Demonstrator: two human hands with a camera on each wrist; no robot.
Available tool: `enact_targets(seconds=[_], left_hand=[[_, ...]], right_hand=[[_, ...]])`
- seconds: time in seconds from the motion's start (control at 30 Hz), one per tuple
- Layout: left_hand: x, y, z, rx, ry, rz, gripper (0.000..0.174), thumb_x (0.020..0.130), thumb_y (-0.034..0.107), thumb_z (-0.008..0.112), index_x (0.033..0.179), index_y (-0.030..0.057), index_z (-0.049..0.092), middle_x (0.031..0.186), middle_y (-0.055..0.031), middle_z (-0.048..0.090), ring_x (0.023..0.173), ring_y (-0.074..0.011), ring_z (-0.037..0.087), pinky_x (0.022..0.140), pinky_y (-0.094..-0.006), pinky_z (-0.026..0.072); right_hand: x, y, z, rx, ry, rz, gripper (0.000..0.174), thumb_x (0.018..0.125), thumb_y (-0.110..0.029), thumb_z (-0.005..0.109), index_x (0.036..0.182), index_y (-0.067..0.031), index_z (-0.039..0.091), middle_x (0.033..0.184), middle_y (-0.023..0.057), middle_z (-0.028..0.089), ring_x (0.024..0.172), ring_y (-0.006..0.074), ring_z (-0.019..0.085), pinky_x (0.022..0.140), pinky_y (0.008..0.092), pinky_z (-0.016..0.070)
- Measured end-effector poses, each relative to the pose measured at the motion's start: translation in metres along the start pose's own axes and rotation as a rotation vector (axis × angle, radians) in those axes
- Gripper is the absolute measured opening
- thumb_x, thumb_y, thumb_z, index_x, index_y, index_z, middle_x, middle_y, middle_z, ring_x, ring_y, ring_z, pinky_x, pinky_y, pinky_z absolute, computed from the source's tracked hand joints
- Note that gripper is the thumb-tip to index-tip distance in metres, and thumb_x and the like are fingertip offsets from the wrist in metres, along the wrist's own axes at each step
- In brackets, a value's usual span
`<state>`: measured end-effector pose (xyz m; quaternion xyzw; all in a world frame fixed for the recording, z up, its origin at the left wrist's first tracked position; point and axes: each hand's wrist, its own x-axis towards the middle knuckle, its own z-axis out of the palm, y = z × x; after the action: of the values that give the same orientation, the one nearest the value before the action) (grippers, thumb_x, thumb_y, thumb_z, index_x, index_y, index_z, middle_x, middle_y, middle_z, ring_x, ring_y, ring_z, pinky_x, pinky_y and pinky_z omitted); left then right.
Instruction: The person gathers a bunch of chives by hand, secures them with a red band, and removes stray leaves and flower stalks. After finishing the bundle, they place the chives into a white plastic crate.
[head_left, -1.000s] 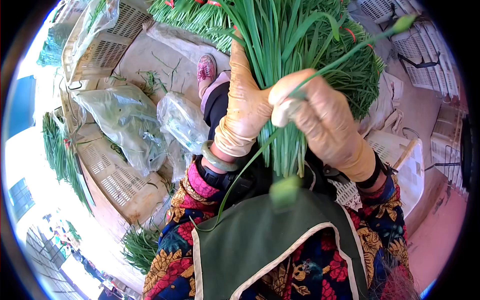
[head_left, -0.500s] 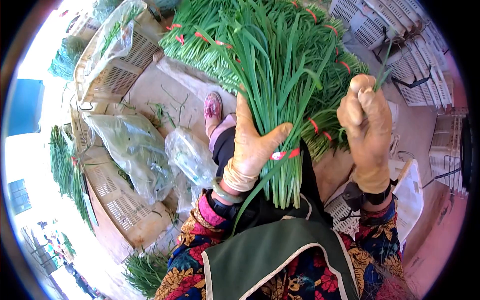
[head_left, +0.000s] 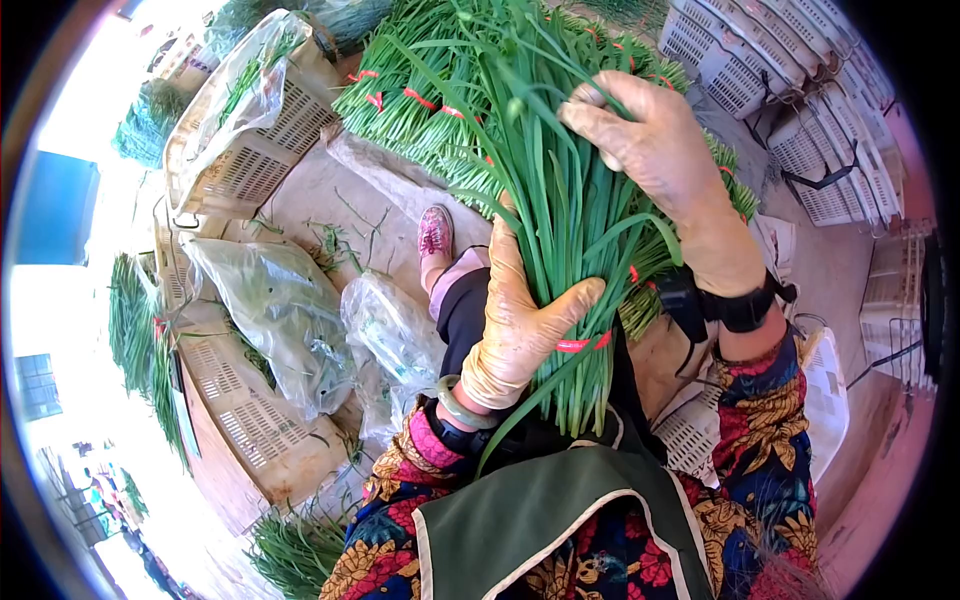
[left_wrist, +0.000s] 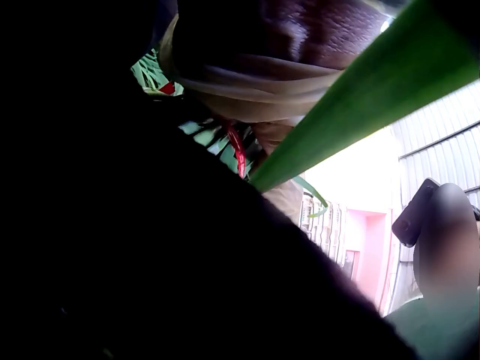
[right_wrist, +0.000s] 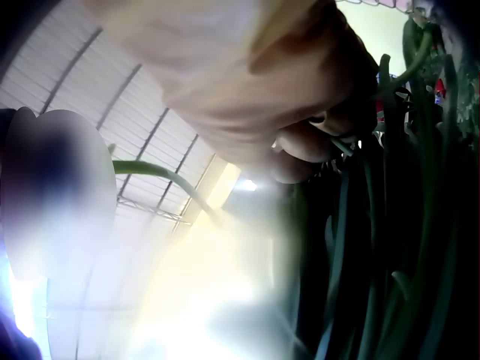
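A bunch of chives (head_left: 560, 225) stands across the lap, long green leaves upward and pale stem ends toward the apron. A red band (head_left: 582, 343) circles its lower part. My gloved left hand (head_left: 520, 340) grips the bunch just above that band, its thumb lying across the front. Over the upper leaves, my gloved right hand (head_left: 665, 150) has its thumb and fingers bent together at the bunch's right side. In the right wrist view, a thin green stalk (right_wrist: 343, 147) shows at those fingertips. One broad green leaf (left_wrist: 352, 112) crosses close before the left wrist camera.
More red-banded bunches (head_left: 420, 130) are heaped beyond the feet. Plastic bags (head_left: 270, 310) lie on the left beside a cream crate (head_left: 250, 420). Another crate (head_left: 240, 165) stands behind them, and stacked white crates (head_left: 820, 140) are at the right.
My right hand left the band area, swung out right with a stalk, then came back up to the upper leaves. The red band came into view. My left hand keeps its grip.
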<state>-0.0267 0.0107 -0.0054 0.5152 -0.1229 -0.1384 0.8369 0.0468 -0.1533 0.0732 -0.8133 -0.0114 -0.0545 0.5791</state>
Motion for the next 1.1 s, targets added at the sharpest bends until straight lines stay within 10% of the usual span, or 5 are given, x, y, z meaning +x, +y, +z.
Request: enact_targets(seconds=[0.3, 0.53, 0.63, 0.77, 1.1], left_hand=[[0.005, -0.010, -0.009, -0.230, -0.003, -0.022, 0.079, 0.086, 0.007, 0.069, 0.147, 0.0045, 0.019, 0.132, -0.0107, 0.048, 0.117, -0.0192, 0.051, 0.101, -0.0328, 0.0413], [0.008, -0.023, -0.018, -0.291, -0.130, 0.004, 0.086, 0.083, 0.006, 0.073, 0.148, 0.0038, 0.017, 0.136, -0.0097, 0.044, 0.124, -0.0174, 0.044, 0.103, -0.0304, 0.0378], [0.006, -0.023, -0.018, -0.312, -0.106, -0.070, 0.089, 0.082, 0.006, 0.074, 0.148, 0.0023, 0.015, 0.137, -0.0101, 0.043, 0.126, -0.0172, 0.042, 0.104, -0.0306, 0.0361], [0.011, -0.025, -0.015, -0.268, -0.113, -0.044, 0.089, 0.082, 0.005, 0.073, 0.148, 0.0001, 0.015, 0.136, -0.0103, 0.043, 0.125, -0.0168, 0.041, 0.105, -0.0311, 0.0358], [0.010, -0.040, -0.004, -0.098, 0.028, -0.093, 0.081, 0.084, 0.001, 0.070, 0.145, -0.0073, 0.018, 0.138, -0.0145, 0.043, 0.121, -0.0163, 0.045, 0.102, -0.0288, 0.0392]], right_hand=[[-0.064, -0.020, 0.002, 0.190, 0.174, -0.173, 0.016, 0.088, -0.008, 0.064, 0.102, -0.0004, 0.065, 0.079, -0.0013, 0.059, 0.063, 0.0016, 0.048, 0.050, 0.0141, 0.0316], [-0.047, -0.022, -0.010, 0.078, -0.242, -0.652, 0.013, 0.094, -0.011, 0.057, 0.099, -0.0001, 0.060, 0.077, 0.0034, 0.061, 0.060, 0.0061, 0.051, 0.051, 0.0208, 0.0400], [-0.035, -0.045, -0.011, 0.308, -0.603, -0.552, 0.018, 0.097, -0.016, 0.055, 0.095, 0.0023, 0.056, 0.070, 0.0037, 0.058, 0.056, 0.0076, 0.051, 0.047, 0.0227, 0.0411], [-0.048, -0.034, -0.016, 0.133, -0.328, -0.601, 0.021, 0.098, -0.021, 0.054, 0.096, -0.0004, 0.054, 0.073, 0.0085, 0.063, 0.046, 0.0052, 0.047, 0.040, 0.0172, 0.0353], [-0.067, -0.001, -0.017, 0.037, 0.047, 0.185, 0.020, 0.093, -0.017, 0.059, 0.107, -0.0036, 0.065, 0.090, 0.0026, 0.068, 0.052, 0.0004, 0.042, 0.043, 0.0145, 0.0283]])
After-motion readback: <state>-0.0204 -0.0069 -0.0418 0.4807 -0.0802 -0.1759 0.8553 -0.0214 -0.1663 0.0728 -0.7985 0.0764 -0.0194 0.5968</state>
